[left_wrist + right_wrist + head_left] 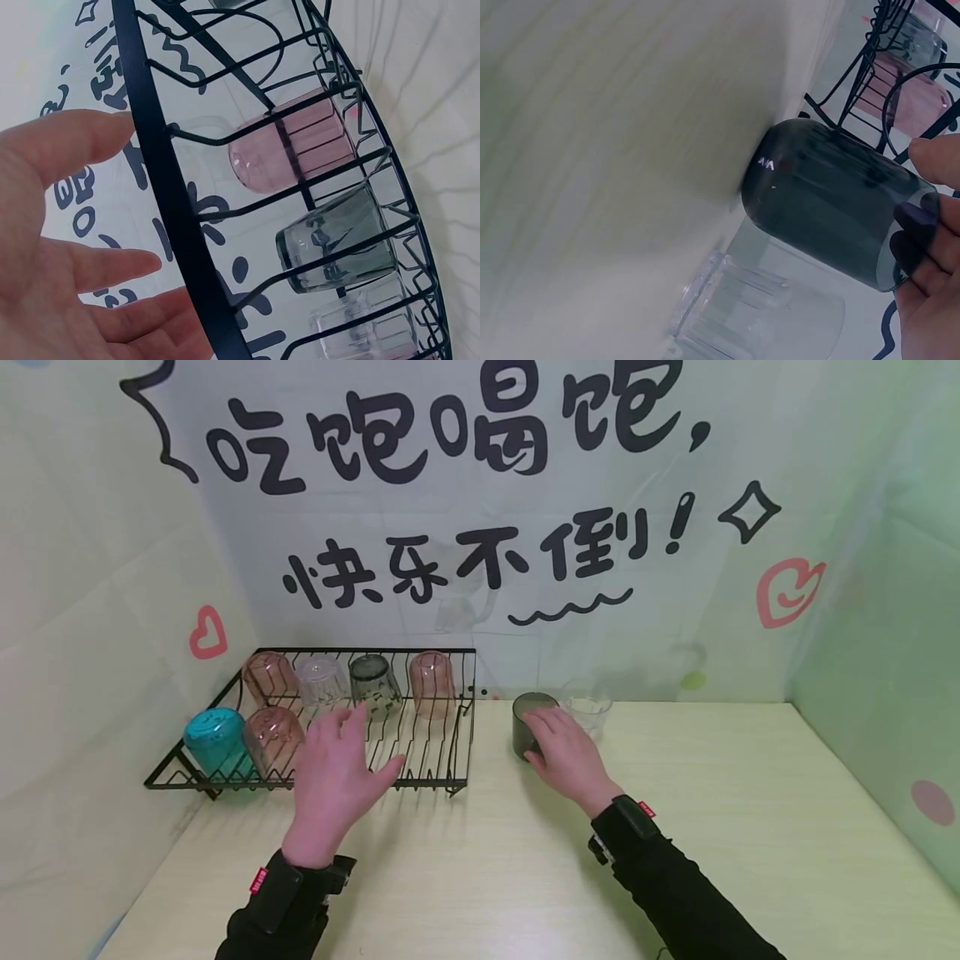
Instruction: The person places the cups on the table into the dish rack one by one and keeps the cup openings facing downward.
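Observation:
My right hand (pixel 566 756) pinches the rim of a dark grey glass (pixel 522 739) at its upper end. In the right wrist view, fingertips show through the tinted wall of this glass (pixel 825 202), and its base is at the table; whether it is lifted slightly I cannot tell. Just to the right of it a clear glass (pixel 588 706) stands on the table. My left hand (pixel 337 777) hangs over the front of a black wire rack (pixel 471 735), thumb spread and holding nothing. From the left wrist, the fingers appear beside the rack's front rail (pixel 172 187).
Several glasses stand in the rack: a blue one (pixel 216 739), pink ones (pixel 432 681), a clear one (pixel 321 681) and a dark grey one (pixel 375 681). A cloth with black lettering (pixel 480 560) hangs behind the pale table (pixel 712 827).

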`<state>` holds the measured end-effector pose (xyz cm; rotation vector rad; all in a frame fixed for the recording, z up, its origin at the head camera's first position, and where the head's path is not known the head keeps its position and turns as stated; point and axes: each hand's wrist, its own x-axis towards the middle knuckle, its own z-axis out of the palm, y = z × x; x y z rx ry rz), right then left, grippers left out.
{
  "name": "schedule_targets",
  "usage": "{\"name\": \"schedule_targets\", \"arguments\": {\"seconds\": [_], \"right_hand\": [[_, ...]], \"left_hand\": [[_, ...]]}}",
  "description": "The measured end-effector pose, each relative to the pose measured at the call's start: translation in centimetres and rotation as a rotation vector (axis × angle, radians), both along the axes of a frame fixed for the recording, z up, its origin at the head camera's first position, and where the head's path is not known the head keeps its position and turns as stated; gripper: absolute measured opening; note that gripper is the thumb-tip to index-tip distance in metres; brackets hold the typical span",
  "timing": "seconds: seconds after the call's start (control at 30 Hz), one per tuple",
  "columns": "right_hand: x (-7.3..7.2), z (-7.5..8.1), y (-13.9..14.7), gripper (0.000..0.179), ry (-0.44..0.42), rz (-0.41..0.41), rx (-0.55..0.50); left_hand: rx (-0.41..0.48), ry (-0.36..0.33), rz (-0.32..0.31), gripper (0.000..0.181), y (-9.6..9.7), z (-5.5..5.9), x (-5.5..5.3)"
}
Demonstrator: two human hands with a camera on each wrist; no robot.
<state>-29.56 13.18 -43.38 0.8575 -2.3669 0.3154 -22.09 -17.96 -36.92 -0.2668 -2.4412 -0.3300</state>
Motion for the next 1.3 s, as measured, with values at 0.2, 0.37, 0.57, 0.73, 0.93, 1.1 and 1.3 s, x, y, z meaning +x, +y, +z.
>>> {"name": "schedule_targets", "arguments": {"seconds": [0.2, 0.37, 0.57, 0.73, 0.93, 1.1, 1.3], "right_hand": [[0.1, -0.1, -0.2, 0.050, -0.002, -0.019, 0.011], [0.1, -0.1, -0.2, 0.048, 0.013, -0.031, 0.023], [0.1, -0.3, -0.2, 0.045, 0.055, -0.029, 0.017], [0.2, -0.3, -0.1, 0.036, 0.062, -0.029, -0.025], [0.4, -0.4, 0.1, 0.026, 0.069, -0.035, -0.047], [0.7, -0.5, 0.4, 0.025, 0.076, -0.017, -0.060], [1.0, -0.6, 0.9, 0.026, 0.028, -0.037, -0.068]], "left_hand": [[0.016, -0.044, 0.003, 0.081, 0.5, -0.3, 0.1], [0.021, -0.048, 0.000, 0.080, 1.0, -0.2, 0.1], [0.049, -0.026, -0.031, 0.080, 1.8, 0.0, 0.2], [0.069, -0.028, -0.042, 0.080, 2.5, 0.0, 0.3], [0.088, -0.048, -0.068, 0.078, 3.4, 0.2, 0.6], [0.081, -0.007, -0.097, 0.077, 3.9, 0.4, 0.7], [0.086, 0.024, -0.146, 0.076, 4.6, 0.9, 0.7]]}}
